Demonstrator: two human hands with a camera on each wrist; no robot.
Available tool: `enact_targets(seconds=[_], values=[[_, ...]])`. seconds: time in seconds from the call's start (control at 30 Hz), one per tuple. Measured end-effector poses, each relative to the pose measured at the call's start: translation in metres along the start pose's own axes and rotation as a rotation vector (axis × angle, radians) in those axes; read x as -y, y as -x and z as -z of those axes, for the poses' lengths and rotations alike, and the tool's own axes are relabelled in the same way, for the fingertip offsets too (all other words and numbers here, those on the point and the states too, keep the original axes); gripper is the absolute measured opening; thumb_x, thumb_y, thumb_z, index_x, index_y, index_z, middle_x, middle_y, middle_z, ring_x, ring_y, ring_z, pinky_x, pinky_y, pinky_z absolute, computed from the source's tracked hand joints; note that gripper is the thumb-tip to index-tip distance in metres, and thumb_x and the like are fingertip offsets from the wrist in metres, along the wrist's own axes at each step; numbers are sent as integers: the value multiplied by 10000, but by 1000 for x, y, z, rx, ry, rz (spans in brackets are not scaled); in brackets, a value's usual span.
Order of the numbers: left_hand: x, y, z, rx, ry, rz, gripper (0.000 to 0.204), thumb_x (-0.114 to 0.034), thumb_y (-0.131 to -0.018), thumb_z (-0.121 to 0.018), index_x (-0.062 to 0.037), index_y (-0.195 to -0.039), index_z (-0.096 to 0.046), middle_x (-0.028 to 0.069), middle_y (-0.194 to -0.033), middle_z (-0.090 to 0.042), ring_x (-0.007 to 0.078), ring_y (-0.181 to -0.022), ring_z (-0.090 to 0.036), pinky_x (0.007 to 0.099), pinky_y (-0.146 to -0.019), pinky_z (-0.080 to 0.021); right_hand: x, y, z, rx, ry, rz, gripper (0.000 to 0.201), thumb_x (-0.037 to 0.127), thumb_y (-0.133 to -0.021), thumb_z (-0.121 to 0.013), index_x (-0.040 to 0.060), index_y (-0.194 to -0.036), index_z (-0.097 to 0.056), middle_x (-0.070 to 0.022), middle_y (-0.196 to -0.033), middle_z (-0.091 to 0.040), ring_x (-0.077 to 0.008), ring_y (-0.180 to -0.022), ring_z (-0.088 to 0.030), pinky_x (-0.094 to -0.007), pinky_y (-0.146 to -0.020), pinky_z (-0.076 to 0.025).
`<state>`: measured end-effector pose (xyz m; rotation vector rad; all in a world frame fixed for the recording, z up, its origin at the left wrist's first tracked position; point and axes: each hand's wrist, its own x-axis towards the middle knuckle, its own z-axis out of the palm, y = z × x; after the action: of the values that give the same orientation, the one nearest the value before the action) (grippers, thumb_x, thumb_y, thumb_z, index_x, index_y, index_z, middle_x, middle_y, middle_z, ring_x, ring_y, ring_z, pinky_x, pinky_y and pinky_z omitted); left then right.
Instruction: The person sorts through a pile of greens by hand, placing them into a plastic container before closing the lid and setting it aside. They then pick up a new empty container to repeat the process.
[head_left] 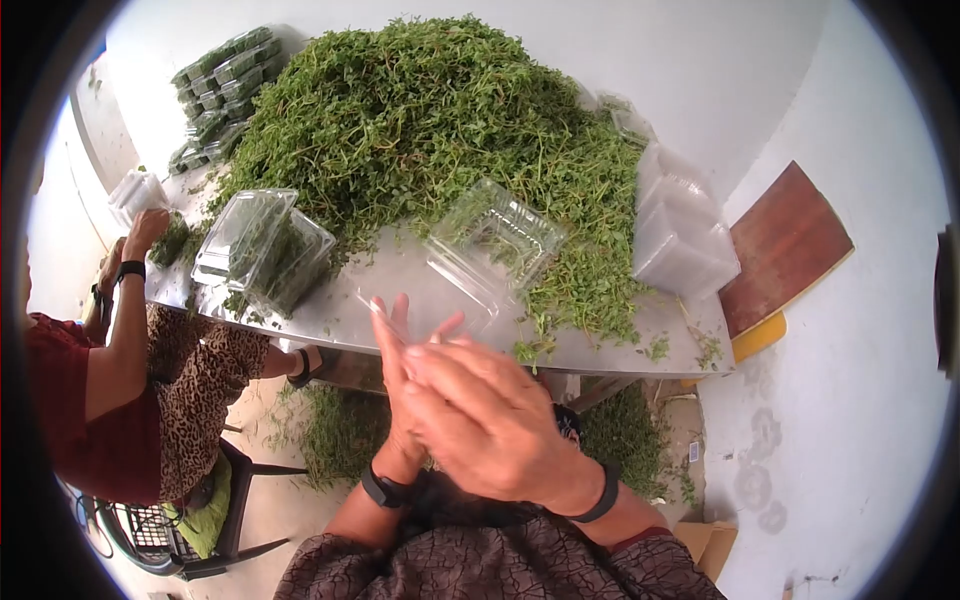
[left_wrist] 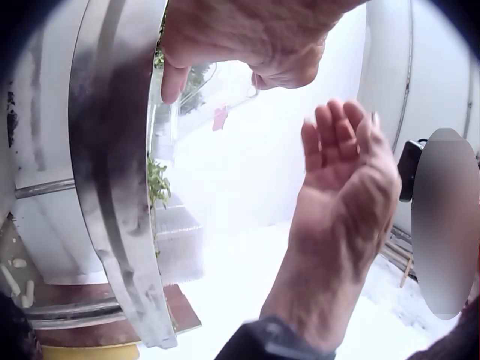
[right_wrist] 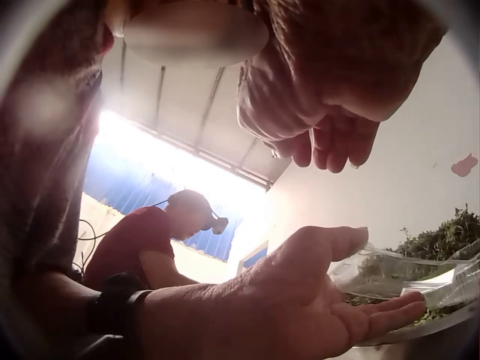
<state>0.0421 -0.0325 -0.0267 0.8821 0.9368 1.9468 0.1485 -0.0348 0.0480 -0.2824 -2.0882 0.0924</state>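
Note:
My two hands are raised in front of the table's near edge, palms facing each other. In the head view the left hand (head_left: pixel 396 385) has its fingers straight and pointing up, partly hidden by the right hand (head_left: pixel 490 425). From the left wrist view, the right hand (left_wrist: pixel 341 176) shows a bare palm with loosely bent fingers. The right wrist view shows the left hand (right_wrist: pixel 300 300) with thumb and fingers stretched out, holding nothing. Just beyond the hands an opened clear plastic clamshell box (head_left: pixel 500 240) lies on the metal table (head_left: pixel 375 275), with a few green sprigs seen in it.
A large heap of leafy greens (head_left: pixel 430 120) covers the table's back. Filled clamshells (head_left: pixel 265 250) lie at left; more filled packs (head_left: pixel 225 90) are stacked behind. Nested empty boxes (head_left: pixel 685 225) stand at right. Another person (head_left: pixel 110 390) sits at left, handling greens.

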Motion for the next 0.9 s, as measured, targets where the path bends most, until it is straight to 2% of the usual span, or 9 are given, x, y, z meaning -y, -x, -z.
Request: enact_targets(seconds=[0.03,0.17,0.33,0.4,0.6,0.63,0.7,0.83,0.9], values=[[-3,-7,7,52,69,35,797,-10,-941,-480,-131,-1534,38,239,-1548,-111,385,-1161,-556,468,-930,-519,-2,7,9,25,18,-40,343,85,-764,-689,-59,-1066,-612,-224,-1209,-566,-378,-1093,-574,-466,-953,-476],[-17,-26,19,-37,67,-47,707,8,-945,-353,-115,-1535,18,252,-1533,-160,358,-1115,-587,465,-915,-528,-24,40,29,189,123,-213,411,117,-773,-709,-69,-1120,-594,-207,-1234,-560,-368,-1145,-542,-460,-990,-453],[-36,-39,31,-75,26,-115,697,-28,-954,-382,-86,-1533,0,270,-1518,-198,352,-1108,-594,456,-900,-530,-55,61,25,432,45,-336,458,191,-878,-650,-52,-1251,-540,-215,-1322,-521,-377,-1270,-447,-464,-1092,-352],[-38,-41,36,-111,-30,-142,637,-69,-964,-405,-88,-1529,-112,254,-1477,-315,353,-1090,-615,432,-871,-556,-67,62,23,553,26,-347,493,253,-929,-587,-45,-1309,-490,-228,-1362,-490,-387,-1306,-419,-468,-1127,-310],[-36,-42,54,-120,-115,-111,613,-121,-979,-412,-82,-1529,-145,259,-1411,-413,334,-1065,-630,411,-835,-565,-122,57,37,724,205,-434,512,277,-962,-531,-52,-1345,-452,-255,-1433,-415,-380,-1347,-384,-454,-1145,-290],[-37,-43,56,-118,-137,-96,612,-124,-978,-413,-82,-1529,-152,261,-1392,-436,329,-1060,-632,403,-828,-565,-132,54,45,723,208,-433,512,277,-962,-531,-52,-1345,-452,-255,-1433,-415,-380,-1347,-384,-454,-1145,-290],[-40,-44,59,-103,-114,-96,624,-126,-978,-433,-67,-1527,-143,275,-1384,-429,317,-1042,-635,399,-811,-566,-149,47,60,663,226,-661,514,265,-948,-552,-52,-1342,-461,-262,-1431,-418,-388,-1337,-398,-441,-1131,-315],[-41,-47,64,-72,-77,-71,622,-108,-963,-435,-49,-1521,-165,287,-1326,-478,300,-986,-654,382,-768,-574,-151,29,73,430,313,-643,441,168,-908,-592,-29,-1298,-526,-262,-1392,-465,-393,-1318,-422,-447,-1103,-347],[-45,-45,65,-62,-65,-52,616,-92,-951,-416,-47,-1518,-177,286,-1295,-506,301,-964,-662,378,-752,-578,-145,21,66,482,307,-550,430,149,-903,-593,-19,-1294,-533,-252,-1394,-468,-395,-1314,-424,-452,-1102,-345]])
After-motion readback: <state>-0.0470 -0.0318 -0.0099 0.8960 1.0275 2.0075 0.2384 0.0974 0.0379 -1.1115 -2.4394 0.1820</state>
